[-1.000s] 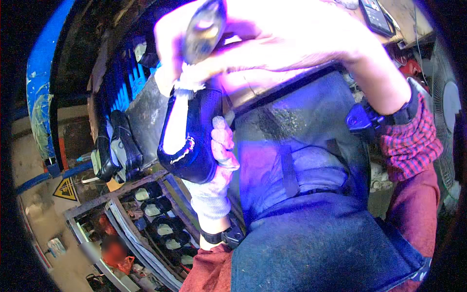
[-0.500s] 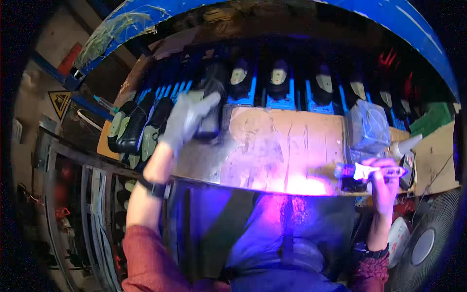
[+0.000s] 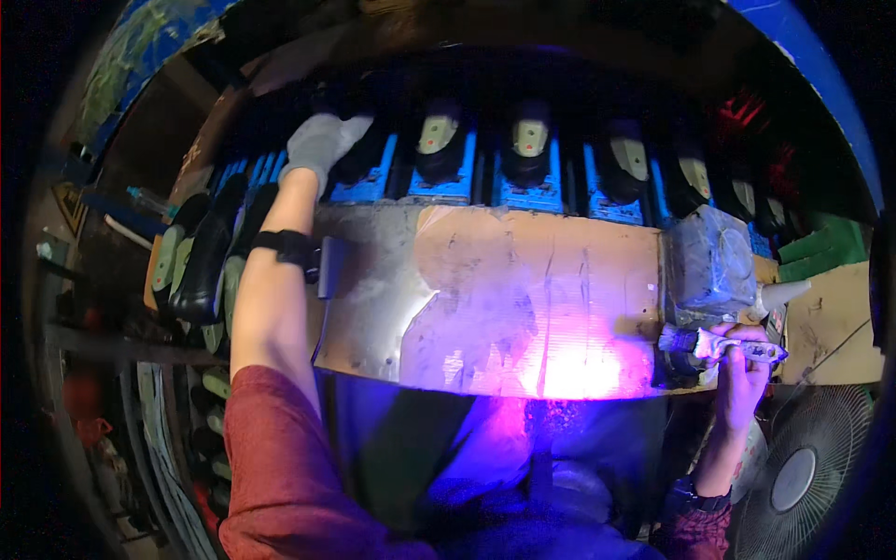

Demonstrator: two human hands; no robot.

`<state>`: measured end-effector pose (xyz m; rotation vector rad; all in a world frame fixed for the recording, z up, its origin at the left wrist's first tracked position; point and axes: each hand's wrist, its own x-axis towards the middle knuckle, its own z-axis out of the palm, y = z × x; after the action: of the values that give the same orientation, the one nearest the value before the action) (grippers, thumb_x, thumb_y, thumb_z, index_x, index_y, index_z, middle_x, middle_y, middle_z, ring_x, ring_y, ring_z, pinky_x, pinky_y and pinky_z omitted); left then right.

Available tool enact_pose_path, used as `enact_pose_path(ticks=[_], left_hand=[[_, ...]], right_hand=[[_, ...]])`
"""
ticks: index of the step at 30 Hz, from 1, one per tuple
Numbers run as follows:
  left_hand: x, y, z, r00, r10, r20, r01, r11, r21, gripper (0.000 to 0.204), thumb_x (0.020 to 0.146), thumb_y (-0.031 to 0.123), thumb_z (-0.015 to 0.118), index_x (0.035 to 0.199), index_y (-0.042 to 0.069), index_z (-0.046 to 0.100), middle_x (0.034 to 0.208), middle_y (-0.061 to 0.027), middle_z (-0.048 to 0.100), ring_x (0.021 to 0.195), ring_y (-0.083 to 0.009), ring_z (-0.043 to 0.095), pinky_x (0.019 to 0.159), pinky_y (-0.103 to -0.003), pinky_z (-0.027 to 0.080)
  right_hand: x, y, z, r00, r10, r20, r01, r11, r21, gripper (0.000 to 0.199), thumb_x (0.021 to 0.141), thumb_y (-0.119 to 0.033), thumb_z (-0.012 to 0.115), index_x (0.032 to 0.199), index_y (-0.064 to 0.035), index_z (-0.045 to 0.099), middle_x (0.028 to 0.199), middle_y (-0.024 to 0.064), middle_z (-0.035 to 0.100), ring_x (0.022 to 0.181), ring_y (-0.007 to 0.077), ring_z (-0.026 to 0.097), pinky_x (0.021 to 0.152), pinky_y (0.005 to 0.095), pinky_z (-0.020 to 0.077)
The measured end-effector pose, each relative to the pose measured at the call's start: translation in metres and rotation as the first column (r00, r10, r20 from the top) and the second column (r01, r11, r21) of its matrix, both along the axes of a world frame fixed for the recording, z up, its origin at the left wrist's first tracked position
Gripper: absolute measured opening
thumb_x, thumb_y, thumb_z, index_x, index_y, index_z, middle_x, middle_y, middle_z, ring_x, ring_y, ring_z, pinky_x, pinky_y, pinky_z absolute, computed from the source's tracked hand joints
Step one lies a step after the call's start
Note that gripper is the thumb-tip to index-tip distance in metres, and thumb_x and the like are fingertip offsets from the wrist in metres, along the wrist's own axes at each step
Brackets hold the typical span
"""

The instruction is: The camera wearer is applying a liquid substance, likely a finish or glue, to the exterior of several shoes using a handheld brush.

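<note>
My left hand [image 3: 322,149], in a grey glove, reaches to the rack at the far left. Its fingers close around a black shoe [image 3: 362,157] over one of the blue holders [image 3: 369,187]; deep shadow hides the fingertips. My bare right hand [image 3: 740,359] grips a paintbrush [image 3: 761,351] over the bench's right end. The brush's dark bristles point left, and its middle looks white and smeared. Beside the brush stands a cloudy, bluish block-shaped container [image 3: 712,257]. More black shoes on pale green lasts [image 3: 529,138] line the blue holders at the back.
Brown cardboard [image 3: 485,252] covers the bench, with a bright purple-white light patch near its front edge. More shoes on lasts [image 3: 201,271] lean together at the left. A grey fan [image 3: 793,481] stands lower right. A blue curved frame [image 3: 812,75] arches above.
My left hand has moved away and to the left with the black shoe, from above the bench to the rack. My right hand still holds the brush, slightly lower in view.
</note>
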<state>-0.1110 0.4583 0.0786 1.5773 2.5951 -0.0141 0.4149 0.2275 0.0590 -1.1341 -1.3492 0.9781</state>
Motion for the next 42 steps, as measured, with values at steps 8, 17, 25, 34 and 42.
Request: enact_pose_path(ticks=[8,17,25,34,42], left_hand=[[-0.058,-0.178,-0.014,0.566,-0.420,-0.709,0.464,0.874,-0.147,0.073,0.077,0.048,0.057,0.120,-0.010,0.047,0.122,-0.0271,0.051,0.127,-0.0346,0.036,0.111,-0.043,0.016],[0.029,-0.250,0.030,0.840,-0.507,-0.194,0.492,0.862,-0.125,0.093,0.064,0.027,0.074,0.142,0.010,0.025,0.129,-0.0214,0.046,0.118,-0.0373,0.045,0.096,-0.042,0.039],[0.050,-0.216,0.027,0.949,-0.274,-0.154,0.238,0.947,-0.215,0.105,0.063,0.043,0.073,0.143,0.006,0.018,0.108,-0.0279,0.059,0.100,-0.0414,0.058,0.087,-0.043,0.045],[0.104,-0.214,0.029,0.699,-0.369,0.613,0.054,0.881,0.469,0.072,0.082,0.024,0.067,0.137,-0.006,0.030,0.111,-0.0113,0.054,0.095,-0.0152,0.052,0.085,-0.025,0.042],[0.239,-0.246,0.011,0.225,-0.705,0.673,-0.510,0.503,0.698,0.076,0.080,0.020,0.069,0.139,-0.001,0.026,0.130,-0.0182,0.044,0.120,-0.0245,0.044,0.105,-0.038,0.032]], right_hand=[[0.000,-0.012,-0.012,0.998,0.018,-0.059,-0.015,0.999,0.041,0.020,0.089,-0.019,0.057,0.099,-0.0032,0.050,0.099,0.0142,0.059,0.072,0.0134,0.054,0.067,0.0247,0.0444],[0.014,-0.019,-0.008,0.983,-0.185,0.014,0.183,0.980,0.082,0.010,0.089,-0.010,0.057,0.095,-0.0014,0.056,0.090,0.0086,0.064,0.073,0.0128,0.059,0.064,0.0253,0.0471],[0.034,-0.021,-0.011,0.751,-0.300,0.588,0.148,0.945,0.293,0.016,0.083,-0.019,0.062,0.089,-0.0050,0.057,0.073,0.0142,0.060,0.066,0.0297,0.061,0.061,0.0351,0.0478],[0.038,-0.022,-0.001,0.847,-0.176,0.502,0.076,0.974,0.212,0.015,0.085,-0.015,0.063,0.093,-0.0032,0.058,0.078,0.0090,0.061,0.073,0.0179,0.061,0.068,0.0289,0.0473],[0.030,-0.023,-0.001,0.810,-0.186,0.556,0.063,0.971,0.233,0.016,0.085,-0.015,0.064,0.094,-0.0039,0.058,0.082,0.0087,0.062,0.075,0.0190,0.062,0.069,0.0292,0.0480]])
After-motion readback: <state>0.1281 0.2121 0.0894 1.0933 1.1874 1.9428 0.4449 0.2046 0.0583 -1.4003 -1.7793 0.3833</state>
